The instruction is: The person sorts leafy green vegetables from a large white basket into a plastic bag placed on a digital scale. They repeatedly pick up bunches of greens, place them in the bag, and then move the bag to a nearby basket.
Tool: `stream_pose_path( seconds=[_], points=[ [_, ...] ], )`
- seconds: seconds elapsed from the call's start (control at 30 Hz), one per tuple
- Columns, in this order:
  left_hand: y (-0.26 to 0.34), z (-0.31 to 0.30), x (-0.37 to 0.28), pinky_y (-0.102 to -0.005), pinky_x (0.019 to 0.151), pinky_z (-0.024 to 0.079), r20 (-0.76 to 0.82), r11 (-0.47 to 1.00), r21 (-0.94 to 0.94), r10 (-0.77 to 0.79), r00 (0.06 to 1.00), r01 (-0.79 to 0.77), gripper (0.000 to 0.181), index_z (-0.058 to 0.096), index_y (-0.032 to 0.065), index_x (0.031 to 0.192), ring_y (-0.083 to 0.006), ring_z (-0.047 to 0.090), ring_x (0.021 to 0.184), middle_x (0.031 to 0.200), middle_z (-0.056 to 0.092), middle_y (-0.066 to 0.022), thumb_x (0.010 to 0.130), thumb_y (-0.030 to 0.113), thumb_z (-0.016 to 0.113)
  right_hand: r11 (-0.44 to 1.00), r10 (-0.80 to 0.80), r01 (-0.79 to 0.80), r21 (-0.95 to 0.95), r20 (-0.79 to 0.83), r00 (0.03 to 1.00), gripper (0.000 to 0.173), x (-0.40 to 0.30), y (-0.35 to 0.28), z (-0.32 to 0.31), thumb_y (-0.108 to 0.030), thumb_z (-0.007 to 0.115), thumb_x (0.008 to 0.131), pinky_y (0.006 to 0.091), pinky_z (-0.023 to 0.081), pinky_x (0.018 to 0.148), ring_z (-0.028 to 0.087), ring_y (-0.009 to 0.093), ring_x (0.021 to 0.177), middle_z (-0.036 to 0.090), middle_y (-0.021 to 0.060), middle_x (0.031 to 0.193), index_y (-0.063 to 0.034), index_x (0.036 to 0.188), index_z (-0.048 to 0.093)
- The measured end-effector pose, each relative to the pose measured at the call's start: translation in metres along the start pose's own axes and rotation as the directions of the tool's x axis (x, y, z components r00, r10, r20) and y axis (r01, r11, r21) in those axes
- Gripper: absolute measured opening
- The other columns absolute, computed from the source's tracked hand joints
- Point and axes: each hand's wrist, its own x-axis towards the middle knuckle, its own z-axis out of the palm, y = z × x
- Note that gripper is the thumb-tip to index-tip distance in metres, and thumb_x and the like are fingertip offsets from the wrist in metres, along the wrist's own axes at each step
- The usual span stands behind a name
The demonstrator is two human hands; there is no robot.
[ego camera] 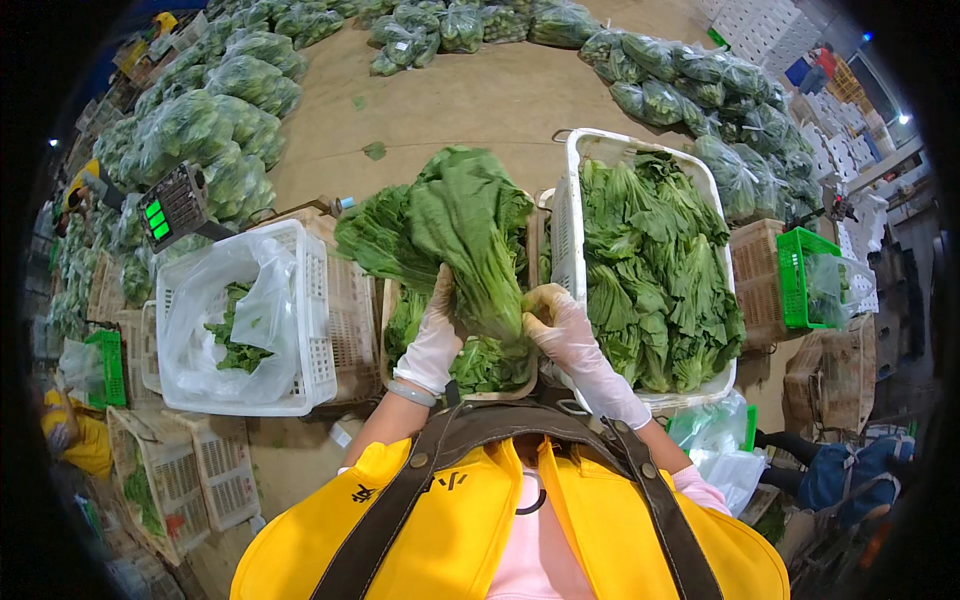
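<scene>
Both of my hands wear thin whitish gloves. A large head of leafy greens (469,232) is gripped from its left side by my left hand (436,330), its broad leaves spreading away from me. At the stem end, the fingers of my right hand (559,319) pinch the lower right edge; what exactly they hold is partly hidden. Below the head stands a crate (387,330) with more loose leaves in it. To the right, a white plastic crate (573,217) is filled with heads of similar greens (652,277).
On the left, a white basket (319,330) lined with a clear plastic bag (187,337) holds some leaves, beside a scale display (161,217). Bagged greens (247,82) are piled along the floor. A green basket (795,277) stands at right. Other people work at both sides.
</scene>
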Motion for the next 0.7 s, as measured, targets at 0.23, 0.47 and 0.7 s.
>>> stream_pose_path(
  seconds=[0.23,0.47,0.7],
  points=[
    [-0.002,0.005,0.004,-0.0374,0.095,0.047,-0.076,0.967,0.206,0.167,0.983,-0.148,0.05,0.053,0.0047,0.126,-0.0209,0.058,0.107,0.12,0.059,-0.0072,0.088,0.035,0.064,0.943,0.058,-0.115,0.313,0.185,0.981,0.019,0.016,0.002,-0.01,-0.022,0.071,0.082,0.0189,0.035,0.047,0.047,0.004,0.056,0.055,-0.005,0.072,-0.0131,0.089,0.056],
    [-0.013,-0.038,0.004,-0.0461,0.105,0.038,0.092,0.947,0.052,0.312,0.946,-0.317,0.054,0.048,0.0108,0.131,-0.0268,0.05,0.119,0.131,0.053,-0.0082,0.09,0.046,0.055,0.438,0.158,-0.261,0.86,0.212,0.964,0.022,0.026,0.009,-0.014,-0.034,0.058,0.091,0.0245,0.037,0.038,0.048,0.011,0.046,0.056,0.0,0.067,-0.0137,0.086,0.052],
    [0.013,-0.092,-0.007,-0.0486,0.111,0.026,0.436,0.945,-0.231,0.315,0.843,-0.233,0.053,0.041,0.0112,0.136,-0.0294,0.039,0.129,0.139,0.043,-0.0107,0.094,0.042,0.046,0.396,0.26,-0.205,0.895,0.104,0.96,0.024,0.052,0.037,-0.036,-0.034,0.045,0.097,0.0218,0.035,0.035,0.046,0.007,0.046,0.055,0.0011,0.07,-0.0103,0.093,0.048]
  ],
)
